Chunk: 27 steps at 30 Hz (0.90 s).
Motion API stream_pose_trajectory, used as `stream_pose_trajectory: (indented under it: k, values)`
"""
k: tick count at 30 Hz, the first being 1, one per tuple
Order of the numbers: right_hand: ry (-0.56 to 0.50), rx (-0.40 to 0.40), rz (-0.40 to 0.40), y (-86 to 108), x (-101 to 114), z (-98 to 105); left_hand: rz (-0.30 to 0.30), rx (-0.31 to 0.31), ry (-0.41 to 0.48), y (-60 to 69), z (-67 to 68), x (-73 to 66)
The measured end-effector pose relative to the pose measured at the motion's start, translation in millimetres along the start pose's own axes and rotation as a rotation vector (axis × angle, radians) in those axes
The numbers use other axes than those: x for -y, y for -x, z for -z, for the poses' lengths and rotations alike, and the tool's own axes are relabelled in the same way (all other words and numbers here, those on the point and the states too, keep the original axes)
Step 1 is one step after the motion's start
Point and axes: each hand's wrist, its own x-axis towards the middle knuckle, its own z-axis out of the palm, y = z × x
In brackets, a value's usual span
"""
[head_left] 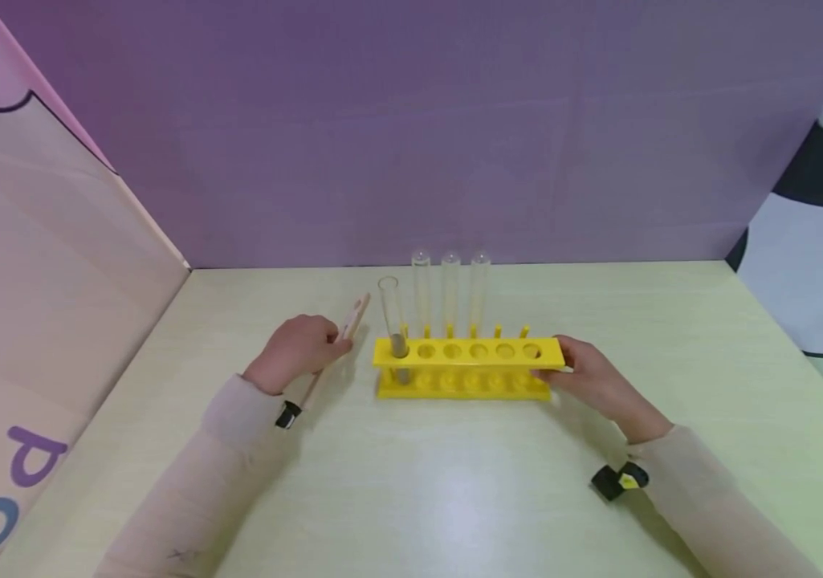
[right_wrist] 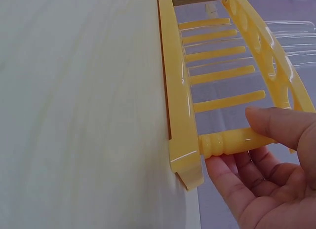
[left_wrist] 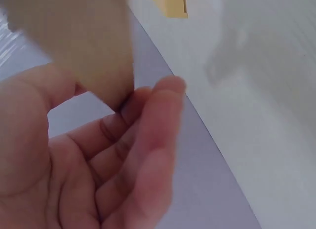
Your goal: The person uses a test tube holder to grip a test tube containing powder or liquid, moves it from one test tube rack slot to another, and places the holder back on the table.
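Note:
My left hand (head_left: 301,347) pinches a long narrow light-brown strip (head_left: 354,315), perhaps folded paper, left of the rack. In the left wrist view the strip (left_wrist: 84,46) is a blurred brown sheet narrowing to a point at the fingers. My right hand (head_left: 588,376) grips the right end post of a yellow test tube rack (head_left: 465,353); thumb and fingers wrap that post (right_wrist: 232,141) in the right wrist view. A glass test tube (head_left: 392,309) leans slightly in the rack's leftmost hole, with grey matter in its lower part.
Three clear test tubes, among them the middle one (head_left: 450,293), stand bottom up on pegs along the rack's back. The pale tabletop (head_left: 447,474) meets a purple back wall (head_left: 397,160). Printed side panels (head_left: 57,265) rise at left and right.

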Motion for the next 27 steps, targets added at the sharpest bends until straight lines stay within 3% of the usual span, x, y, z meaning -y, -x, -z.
stream_pose_trajectory:
  k: [19, 27]
  values:
    - [0.010, -0.007, -0.001, 0.5, 1, 0, -0.130, -0.111, -0.038, 8.3, 22.1, 1.0]
    - [0.003, -0.007, 0.005, -0.2, 0, -1, -0.145, -0.177, -0.062, 15.0, 33.7, 4.0]
